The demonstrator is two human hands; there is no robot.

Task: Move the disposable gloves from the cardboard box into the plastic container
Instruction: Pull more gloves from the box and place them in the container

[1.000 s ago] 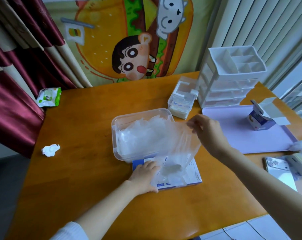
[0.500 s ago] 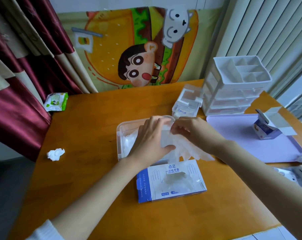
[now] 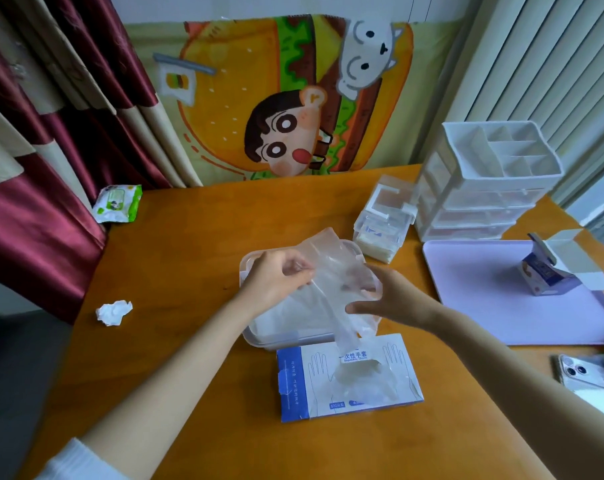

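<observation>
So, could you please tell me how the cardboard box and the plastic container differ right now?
The cardboard box is opaque, white and blue with print; the plastic container is clear. The box lies nearer the person, the container just behind it. The box shows gloves through a torn slot on top; the container is open-topped. Both sit on the table and hold clear gloves.

Home: curtains point(image 3: 34, 209), cartoon hanging point(image 3: 293, 98)

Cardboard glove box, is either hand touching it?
No, the left hand and right hand hold a glove above the plastic container, away from the cardboard box.
</observation>
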